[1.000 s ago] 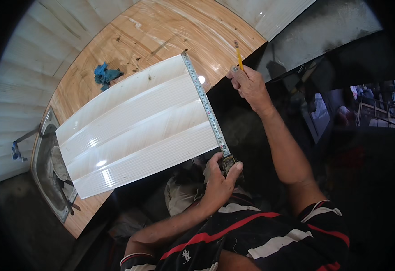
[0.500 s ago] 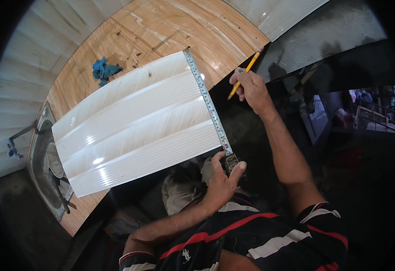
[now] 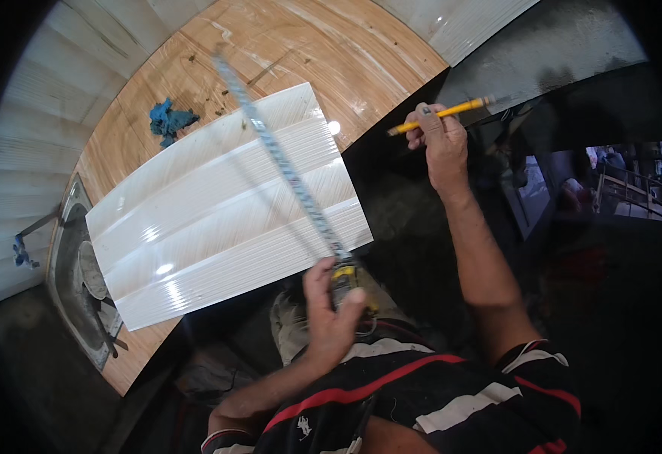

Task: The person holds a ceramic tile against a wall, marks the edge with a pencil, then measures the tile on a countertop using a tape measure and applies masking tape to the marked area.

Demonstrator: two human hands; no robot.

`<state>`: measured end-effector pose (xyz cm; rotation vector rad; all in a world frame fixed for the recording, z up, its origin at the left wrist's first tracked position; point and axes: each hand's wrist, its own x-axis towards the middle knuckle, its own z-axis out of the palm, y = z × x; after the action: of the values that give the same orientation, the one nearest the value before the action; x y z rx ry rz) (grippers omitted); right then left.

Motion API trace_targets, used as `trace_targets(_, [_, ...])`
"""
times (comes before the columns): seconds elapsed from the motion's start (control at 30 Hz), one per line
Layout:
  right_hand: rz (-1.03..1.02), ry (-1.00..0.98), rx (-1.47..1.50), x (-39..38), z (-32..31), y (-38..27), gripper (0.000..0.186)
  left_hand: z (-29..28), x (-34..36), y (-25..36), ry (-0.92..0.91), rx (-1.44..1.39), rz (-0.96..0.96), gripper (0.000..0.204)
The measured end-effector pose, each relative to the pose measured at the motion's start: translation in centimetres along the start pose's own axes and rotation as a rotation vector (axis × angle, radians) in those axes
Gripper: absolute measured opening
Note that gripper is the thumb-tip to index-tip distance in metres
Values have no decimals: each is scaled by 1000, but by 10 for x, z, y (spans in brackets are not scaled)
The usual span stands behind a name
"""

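Gripping tape measure (image 3: 343,281) between left fingers (image 3: 318,285), pencil (image 3: 464,108) between right fingers (image 3: 431,126).

The blade (image 3: 294,178) is blurred along its length, its marks cannot be read, and its case (image 3: 341,278) is partly covered by the left hand (image 3: 332,325). A middle stretch of the pencil (image 3: 463,108) is hidden by the right hand (image 3: 446,151), and its outer tip is smeared. Parts of the sink (image 3: 60,253) and of a round thing (image 3: 87,268) inside are covered by the panel (image 3: 210,219), while the counter (image 3: 361,45) is cut off by the top edge and the shirt (image 3: 414,390) by the bottom one.
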<state>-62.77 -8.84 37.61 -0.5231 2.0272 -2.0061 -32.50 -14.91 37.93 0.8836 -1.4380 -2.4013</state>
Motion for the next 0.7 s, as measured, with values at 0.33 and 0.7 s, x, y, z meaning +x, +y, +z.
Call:
trace_targets(0.33, [-497, 50, -714, 42, -3, 18, 20, -139, -69, 60, 273, -37, 53, 109])
trace_targets(0.7, [125, 4, -46, 75, 2, 3, 38, -176, -133, 51, 443, -84, -47, 87])
